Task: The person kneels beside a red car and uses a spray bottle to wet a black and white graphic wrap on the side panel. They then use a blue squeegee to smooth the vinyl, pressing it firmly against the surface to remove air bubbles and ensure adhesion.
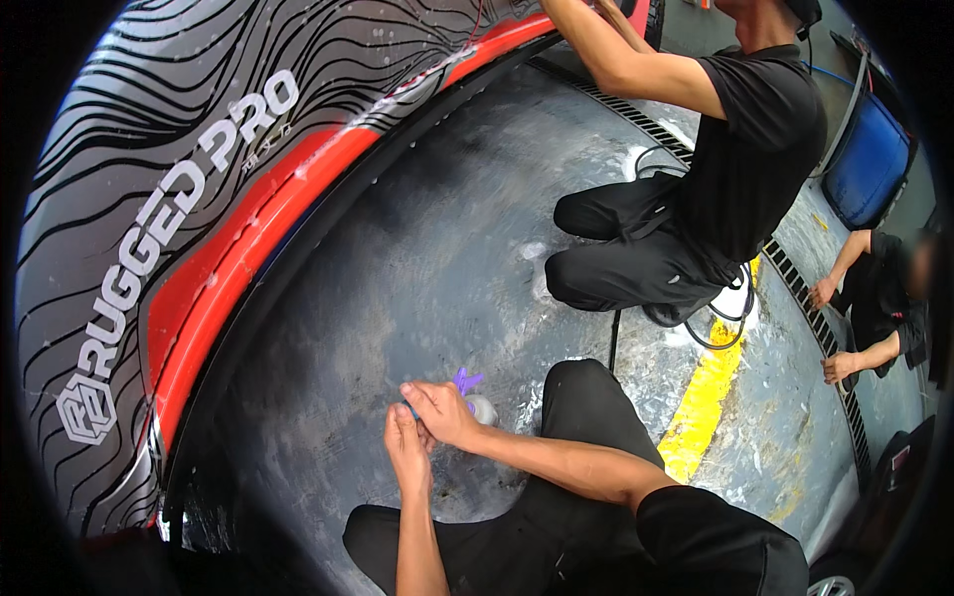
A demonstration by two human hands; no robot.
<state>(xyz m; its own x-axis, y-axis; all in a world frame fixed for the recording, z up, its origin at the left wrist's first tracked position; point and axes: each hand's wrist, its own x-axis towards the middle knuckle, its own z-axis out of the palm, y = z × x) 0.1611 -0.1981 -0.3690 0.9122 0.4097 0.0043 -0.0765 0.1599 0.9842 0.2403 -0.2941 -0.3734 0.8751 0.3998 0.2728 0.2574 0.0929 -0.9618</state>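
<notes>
Low over the floor, my left hand (pixel 405 449) and my right hand (pixel 443 411) meet, touching each other with fingers closed. A bit of a small blue thing (pixel 411 408) shows between their fingertips; most of it is hidden, and its kind is unclear. Partly behind my right wrist is a spray bottle (pixel 483 409) with a purple trigger head (pixel 466 381) and a pale body. No finger appears to be on its trigger. My knees are bent close beside both forearms.
A car's patterned side (pixel 189 139) with a red lower edge (pixel 253 243) curves along the left. One person in black (pixel 755 139) kneels ahead, arms raised to the car; another (pixel 884 298) crouches far right. A floor grate (pixel 800 288), yellow stripe (pixel 706 397), black hose (pixel 715 346) and blue bin (pixel 867 164) lie rightward.
</notes>
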